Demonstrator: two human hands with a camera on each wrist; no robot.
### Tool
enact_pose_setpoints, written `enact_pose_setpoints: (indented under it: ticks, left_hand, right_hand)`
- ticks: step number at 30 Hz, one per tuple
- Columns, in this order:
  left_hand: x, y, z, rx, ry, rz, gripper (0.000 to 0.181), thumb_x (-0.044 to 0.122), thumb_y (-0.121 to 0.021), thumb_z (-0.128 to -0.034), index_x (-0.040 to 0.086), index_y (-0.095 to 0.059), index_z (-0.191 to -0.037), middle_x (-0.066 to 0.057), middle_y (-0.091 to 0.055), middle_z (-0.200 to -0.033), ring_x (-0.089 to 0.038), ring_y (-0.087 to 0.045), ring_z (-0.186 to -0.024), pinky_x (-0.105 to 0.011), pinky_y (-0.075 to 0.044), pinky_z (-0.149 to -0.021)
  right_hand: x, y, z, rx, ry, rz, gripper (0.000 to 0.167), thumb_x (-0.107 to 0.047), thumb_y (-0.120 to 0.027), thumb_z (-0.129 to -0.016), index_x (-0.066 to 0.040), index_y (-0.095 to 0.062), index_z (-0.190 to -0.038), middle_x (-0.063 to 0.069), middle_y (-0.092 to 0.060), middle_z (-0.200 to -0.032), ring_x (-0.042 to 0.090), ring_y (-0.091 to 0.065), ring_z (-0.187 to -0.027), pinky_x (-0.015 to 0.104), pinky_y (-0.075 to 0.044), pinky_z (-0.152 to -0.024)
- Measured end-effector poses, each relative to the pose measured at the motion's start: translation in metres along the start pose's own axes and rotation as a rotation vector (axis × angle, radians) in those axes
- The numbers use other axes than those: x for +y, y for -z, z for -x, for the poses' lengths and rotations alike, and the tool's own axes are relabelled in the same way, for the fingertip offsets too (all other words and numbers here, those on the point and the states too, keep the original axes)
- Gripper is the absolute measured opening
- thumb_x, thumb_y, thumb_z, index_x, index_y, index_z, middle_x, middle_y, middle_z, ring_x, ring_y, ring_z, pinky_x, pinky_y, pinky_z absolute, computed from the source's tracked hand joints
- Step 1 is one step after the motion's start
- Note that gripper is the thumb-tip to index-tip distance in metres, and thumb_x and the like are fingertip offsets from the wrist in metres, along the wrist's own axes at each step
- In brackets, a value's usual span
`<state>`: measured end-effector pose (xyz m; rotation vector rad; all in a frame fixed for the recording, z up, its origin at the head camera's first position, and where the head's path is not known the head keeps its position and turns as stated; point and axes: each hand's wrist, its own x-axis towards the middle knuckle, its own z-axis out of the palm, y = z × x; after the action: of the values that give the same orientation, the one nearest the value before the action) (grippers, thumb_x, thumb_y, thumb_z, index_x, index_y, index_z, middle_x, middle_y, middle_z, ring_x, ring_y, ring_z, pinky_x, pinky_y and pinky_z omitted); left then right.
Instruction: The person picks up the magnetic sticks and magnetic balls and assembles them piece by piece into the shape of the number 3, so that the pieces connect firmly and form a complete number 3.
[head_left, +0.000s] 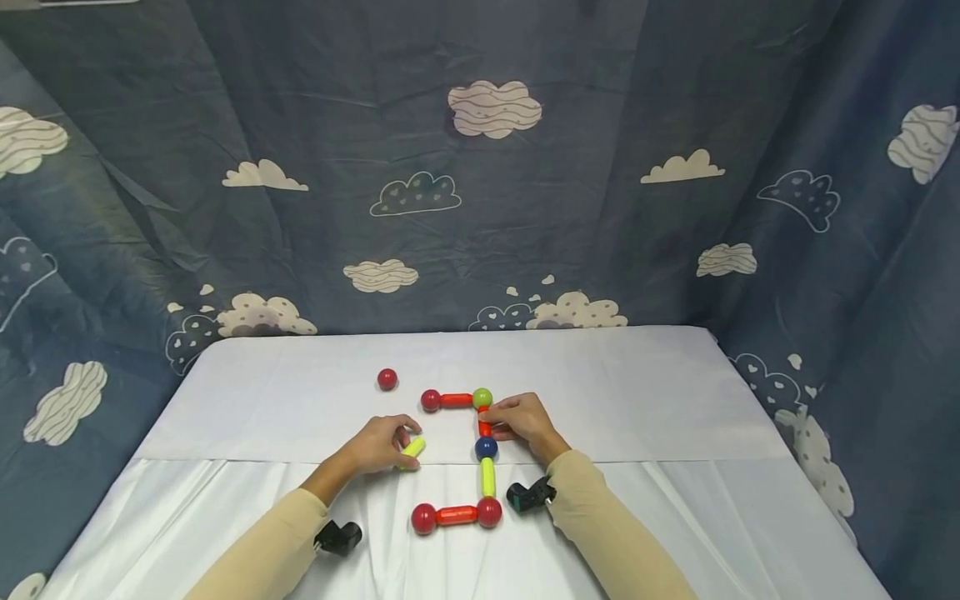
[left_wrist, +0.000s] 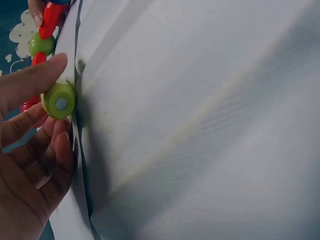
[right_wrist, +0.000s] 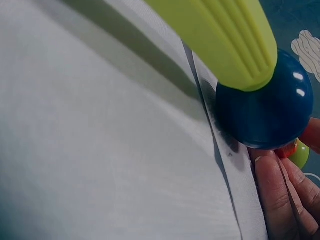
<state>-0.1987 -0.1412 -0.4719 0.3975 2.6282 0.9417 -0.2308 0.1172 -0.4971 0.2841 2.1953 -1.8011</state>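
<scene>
My left hand (head_left: 377,446) pinches a yellow-green building rod (head_left: 413,447) between thumb and fingers; in the left wrist view a silver disc (left_wrist: 61,104) shows on the rod's end. To the right, my right hand (head_left: 527,421) grips a red rod (head_left: 484,429), partly hidden by the fingers. That rod joins a green ball (head_left: 482,397) above to a blue ball (head_left: 486,448) below. From the blue ball a second yellow-green rod (head_left: 488,477) runs to a red ball (head_left: 489,512). The blue ball (right_wrist: 270,107) looms large in the right wrist view.
From the green ball, an upper red rod (head_left: 456,401) leads left to a red ball (head_left: 431,400). Nearer me, a lower red rod (head_left: 457,515) ends in another red ball (head_left: 423,518). A loose red ball (head_left: 387,379) lies farther back on the white cloth (head_left: 637,392).
</scene>
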Motion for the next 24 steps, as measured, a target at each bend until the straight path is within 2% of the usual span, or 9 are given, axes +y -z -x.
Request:
enact_pose_setpoints:
  ticks: [8,13,21,24]
  left_hand:
    - [0.002,0.000,0.001,-0.013,-0.025,-0.018,0.026,0.004,-0.081,-0.0730,0.005,-0.068,-0.096,0.003,-0.059,-0.080,-0.011,-0.052,-0.072,-0.024,-0.046,-0.067]
    - [0.003,0.000,0.001,-0.032,-0.030,-0.018,0.024,0.001,-0.079,-0.0742,0.006,-0.070,-0.095,0.003,-0.060,-0.080,-0.011,-0.052,-0.071,-0.023,-0.046,-0.065]
    - [0.008,-0.001,-0.001,-0.040,-0.122,-0.029,0.023,0.001,-0.077,-0.0761,0.007,-0.071,-0.098,0.004,-0.061,-0.081,-0.011,-0.051,-0.073,-0.024,-0.045,-0.067]
    - [0.012,-0.004,-0.002,-0.042,-0.136,-0.023,0.023,0.002,-0.077,-0.0767,0.007,-0.071,-0.099,0.004,-0.061,-0.081,-0.011,-0.052,-0.074,-0.024,-0.045,-0.068]
  right_hand:
    - [-0.001,0.000,0.002,-0.002,0.001,-0.011,0.023,-0.004,-0.078,-0.076,0.007,-0.070,-0.095,0.013,-0.071,-0.080,0.014,-0.067,-0.060,0.028,-0.055,-0.057]
    - [0.001,0.000,0.001,0.002,-0.005,-0.015,0.022,-0.004,-0.078,-0.077,0.006,-0.070,-0.094,0.012,-0.071,-0.079,0.014,-0.066,-0.060,0.028,-0.055,-0.056]
    - [-0.001,0.000,0.003,0.008,-0.008,-0.003,0.024,-0.006,-0.080,-0.075,0.006,-0.070,-0.094,0.011,-0.071,-0.078,0.014,-0.067,-0.060,0.028,-0.055,-0.056]
    - [-0.001,0.000,0.004,0.008,-0.011,0.005,0.025,-0.007,-0.080,-0.075,0.005,-0.070,-0.095,0.010,-0.071,-0.078,0.014,-0.067,-0.060,0.028,-0.055,-0.057]
